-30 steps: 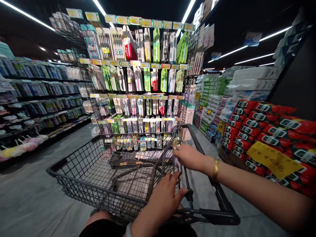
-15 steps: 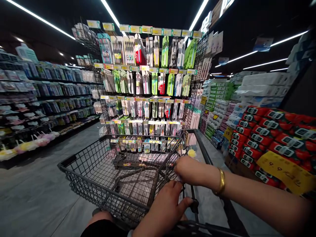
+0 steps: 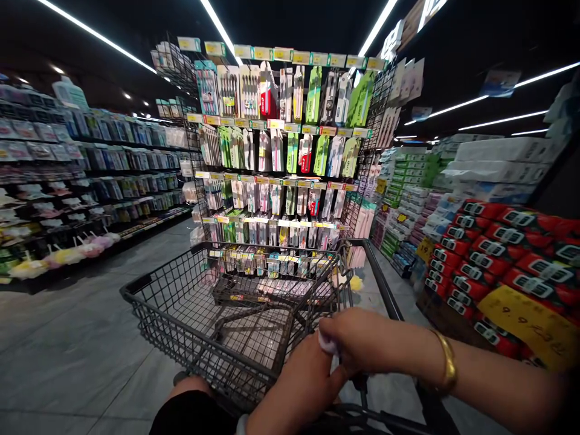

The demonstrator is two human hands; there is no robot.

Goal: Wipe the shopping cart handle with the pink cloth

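Observation:
My right hand, with a gold bangle on its wrist, is closed. A small, crumpled whitish piece shows between its fingers and is pressed against the back of my left hand. My left hand lies underneath, its thumb toward the right hand and its other fingers mostly hidden. Both hands are above the near right part of a dark wire shopping cart, by its handle bar. The cart's basket shows bare mesh and a folded frame.
Ahead stands a rack of hanging toothbrush packs. At right are stacked red packs with a yellow price sign. Shelves of packaged goods run along the left. Grey tile floor lies beside the cart.
My right hand has come down and nearer, onto my left hand, with the whitish piece now showing more. The view has shifted slightly, so the rack and cart appear further right.

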